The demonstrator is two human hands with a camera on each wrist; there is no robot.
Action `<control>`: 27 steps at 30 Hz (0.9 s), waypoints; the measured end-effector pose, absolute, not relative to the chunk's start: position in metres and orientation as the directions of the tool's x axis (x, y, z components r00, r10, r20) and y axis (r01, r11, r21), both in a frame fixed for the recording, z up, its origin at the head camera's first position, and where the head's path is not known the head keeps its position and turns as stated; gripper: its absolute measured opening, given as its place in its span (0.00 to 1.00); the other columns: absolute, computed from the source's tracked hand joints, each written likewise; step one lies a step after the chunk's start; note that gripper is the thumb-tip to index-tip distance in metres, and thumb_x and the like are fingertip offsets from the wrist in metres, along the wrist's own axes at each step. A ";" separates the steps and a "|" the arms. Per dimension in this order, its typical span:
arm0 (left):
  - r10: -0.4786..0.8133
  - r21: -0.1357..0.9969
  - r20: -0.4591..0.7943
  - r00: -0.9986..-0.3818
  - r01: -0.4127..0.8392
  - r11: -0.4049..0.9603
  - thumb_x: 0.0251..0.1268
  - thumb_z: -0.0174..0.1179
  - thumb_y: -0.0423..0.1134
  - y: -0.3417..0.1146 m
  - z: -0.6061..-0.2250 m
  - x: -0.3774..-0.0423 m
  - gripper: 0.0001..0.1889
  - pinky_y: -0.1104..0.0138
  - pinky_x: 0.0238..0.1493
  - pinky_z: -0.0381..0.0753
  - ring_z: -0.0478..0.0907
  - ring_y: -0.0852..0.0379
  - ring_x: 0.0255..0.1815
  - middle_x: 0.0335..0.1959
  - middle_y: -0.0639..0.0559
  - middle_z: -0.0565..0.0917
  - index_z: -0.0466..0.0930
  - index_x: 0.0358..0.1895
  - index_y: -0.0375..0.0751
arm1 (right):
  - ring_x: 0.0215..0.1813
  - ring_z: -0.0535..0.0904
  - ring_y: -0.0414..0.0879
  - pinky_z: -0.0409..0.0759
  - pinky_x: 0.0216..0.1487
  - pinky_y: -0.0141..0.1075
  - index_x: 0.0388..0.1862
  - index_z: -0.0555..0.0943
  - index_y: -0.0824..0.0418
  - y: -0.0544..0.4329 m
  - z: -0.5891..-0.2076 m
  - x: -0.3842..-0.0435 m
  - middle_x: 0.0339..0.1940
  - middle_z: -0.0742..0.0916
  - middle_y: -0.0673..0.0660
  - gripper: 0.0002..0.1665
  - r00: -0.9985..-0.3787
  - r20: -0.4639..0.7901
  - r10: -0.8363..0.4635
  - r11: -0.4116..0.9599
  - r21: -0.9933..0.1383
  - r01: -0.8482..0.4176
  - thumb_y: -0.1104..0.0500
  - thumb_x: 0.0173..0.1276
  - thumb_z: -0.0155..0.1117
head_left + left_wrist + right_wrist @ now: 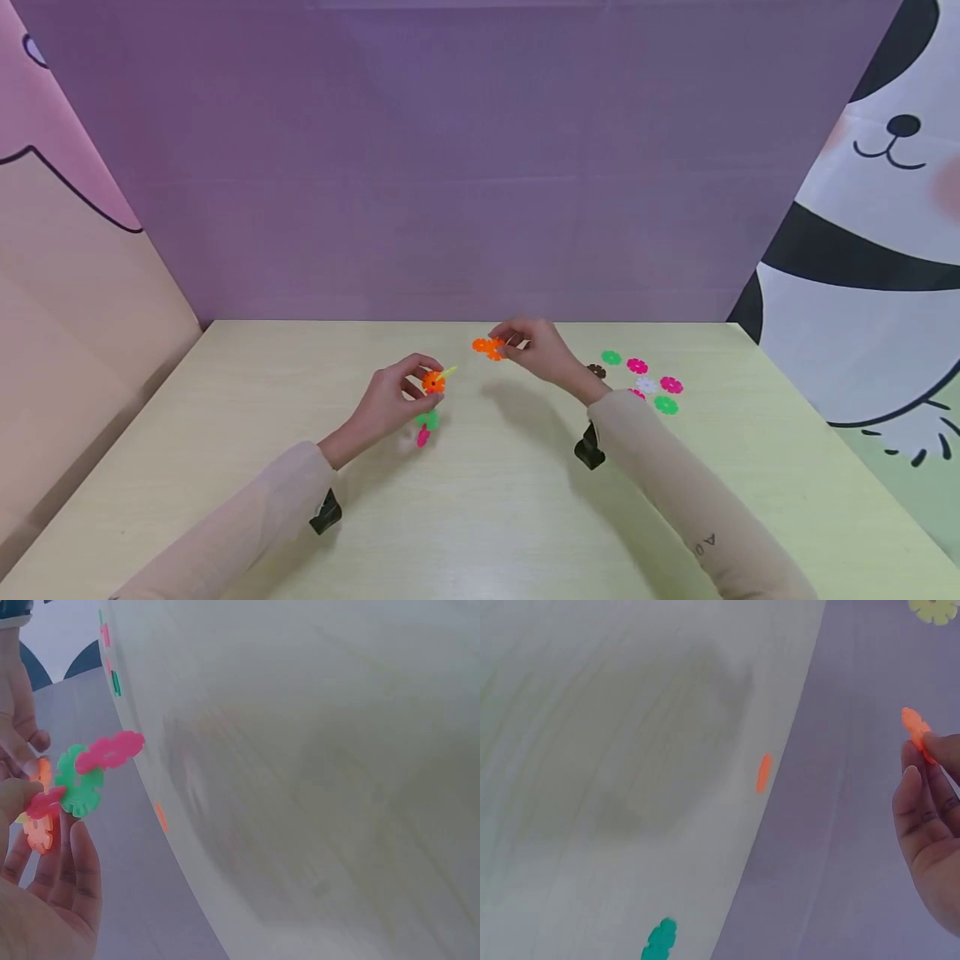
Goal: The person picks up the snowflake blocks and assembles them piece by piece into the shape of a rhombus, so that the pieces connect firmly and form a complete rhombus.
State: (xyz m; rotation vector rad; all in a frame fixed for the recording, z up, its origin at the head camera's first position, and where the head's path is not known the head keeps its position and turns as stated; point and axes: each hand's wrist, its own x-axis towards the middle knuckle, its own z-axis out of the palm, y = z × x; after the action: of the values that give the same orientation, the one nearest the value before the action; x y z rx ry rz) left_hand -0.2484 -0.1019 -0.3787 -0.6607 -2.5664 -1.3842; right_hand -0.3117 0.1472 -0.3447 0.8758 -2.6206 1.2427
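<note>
My left hand (386, 408) pinches a joined chain of flower-shaped plastic discs over the table. In the left wrist view it shows a green disc (72, 791), a pink disc (116, 751) slotted to one side, another pink disc (46, 802) by the thumb and an orange disc (39, 837). A yellow disc (447, 372) sticks out edge-on beyond the orange one. Between thumb and fingertips, my right hand (542, 354) holds a separate orange disc (913, 724). Below it, another orange disc (479, 344) lies on the table near the back edge.
Loose discs lie to the right, partly behind the right forearm: green (666, 405), pink (671, 385), white (646, 384) and brown (597, 370) among them. The pale wooden table (480, 517) ends at a purple backdrop (480, 167). Both wrists carry small black devices.
</note>
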 end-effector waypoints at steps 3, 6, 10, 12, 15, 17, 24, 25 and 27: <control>0.308 0.762 0.330 -0.893 0.444 0.472 0.52 0.66 0.37 -0.101 -0.379 -0.249 0.17 0.70 0.32 0.80 0.78 0.59 0.26 0.38 0.50 0.81 0.76 0.47 0.47 | 0.34 0.81 0.50 0.79 0.29 0.30 0.44 0.81 0.68 0.143 -0.341 -0.306 0.39 0.85 0.63 0.13 -0.826 0.332 -0.456 0.461 -0.706 -0.538 0.70 0.58 0.61; 0.306 0.763 0.329 -0.893 0.442 0.471 0.52 0.66 0.37 -0.101 -0.379 -0.250 0.17 0.70 0.31 0.79 0.78 0.60 0.26 0.39 0.50 0.81 0.76 0.47 0.50 | 0.33 0.81 0.50 0.77 0.26 0.31 0.44 0.80 0.67 0.140 -0.339 -0.299 0.38 0.85 0.63 0.13 -0.819 0.331 -0.469 0.425 -0.728 -0.538 0.70 0.59 0.61; 0.308 0.761 0.334 -0.891 0.448 0.470 0.52 0.66 0.37 -0.101 -0.377 -0.250 0.17 0.69 0.30 0.79 0.78 0.60 0.25 0.40 0.50 0.81 0.76 0.47 0.51 | 0.32 0.80 0.48 0.77 0.25 0.31 0.43 0.81 0.65 0.134 -0.335 -0.292 0.35 0.85 0.61 0.12 -0.815 0.325 -0.479 0.399 -0.747 -0.532 0.69 0.59 0.61; 0.310 0.760 0.337 -0.889 0.451 0.469 0.52 0.66 0.37 -0.101 -0.377 -0.250 0.17 0.69 0.29 0.79 0.78 0.60 0.25 0.40 0.50 0.81 0.76 0.47 0.52 | 0.31 0.80 0.46 0.78 0.26 0.31 0.42 0.81 0.64 0.132 -0.334 -0.289 0.35 0.85 0.60 0.12 -0.815 0.321 -0.483 0.394 -0.752 -0.529 0.69 0.59 0.61; 0.316 0.757 0.341 -0.885 0.458 0.466 0.52 0.66 0.37 -0.100 -0.376 -0.250 0.17 0.69 0.29 0.79 0.78 0.60 0.25 0.40 0.50 0.81 0.76 0.47 0.52 | 0.29 0.79 0.43 0.79 0.27 0.33 0.42 0.81 0.64 0.129 -0.332 -0.285 0.35 0.85 0.60 0.11 -0.810 0.317 -0.493 0.387 -0.754 -0.531 0.69 0.59 0.61; 0.319 0.754 0.344 -0.883 0.462 0.467 0.52 0.66 0.37 -0.100 -0.376 -0.250 0.17 0.69 0.29 0.79 0.78 0.61 0.25 0.40 0.51 0.80 0.76 0.47 0.51 | 0.29 0.79 0.43 0.80 0.28 0.38 0.42 0.81 0.64 0.127 -0.331 -0.283 0.34 0.86 0.60 0.11 -0.805 0.318 -0.500 0.378 -0.757 -0.534 0.68 0.59 0.62; 0.330 0.740 0.357 -0.874 0.481 0.471 0.52 0.66 0.37 -0.099 -0.378 -0.251 0.17 0.70 0.30 0.80 0.78 0.61 0.25 0.41 0.51 0.80 0.77 0.48 0.48 | 0.30 0.80 0.45 0.81 0.30 0.42 0.41 0.82 0.63 0.121 -0.332 -0.280 0.33 0.86 0.59 0.10 -0.801 0.325 -0.503 0.369 -0.757 -0.539 0.67 0.59 0.62; 0.332 0.739 0.359 -0.873 0.483 0.471 0.52 0.66 0.37 -0.099 -0.378 -0.251 0.18 0.70 0.30 0.80 0.78 0.61 0.25 0.41 0.52 0.80 0.77 0.48 0.48 | 0.31 0.80 0.45 0.81 0.30 0.40 0.41 0.82 0.63 0.121 -0.332 -0.280 0.33 0.86 0.59 0.10 -0.803 0.324 -0.501 0.371 -0.758 -0.537 0.67 0.59 0.62; 0.334 0.736 0.359 -0.871 0.485 0.472 0.52 0.66 0.37 -0.099 -0.378 -0.251 0.18 0.71 0.31 0.80 0.78 0.61 0.26 0.41 0.52 0.80 0.77 0.48 0.48 | 0.32 0.80 0.46 0.80 0.30 0.35 0.41 0.82 0.64 0.120 -0.329 -0.277 0.34 0.86 0.60 0.10 -0.805 0.321 -0.499 0.376 -0.757 -0.534 0.67 0.59 0.62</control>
State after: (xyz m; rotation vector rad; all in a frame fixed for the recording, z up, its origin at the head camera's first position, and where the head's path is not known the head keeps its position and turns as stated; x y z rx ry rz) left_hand -0.2509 -0.0989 -0.3779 -0.7159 -2.5500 -1.3570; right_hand -0.2766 0.1199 -0.3294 0.9671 -2.5740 1.4388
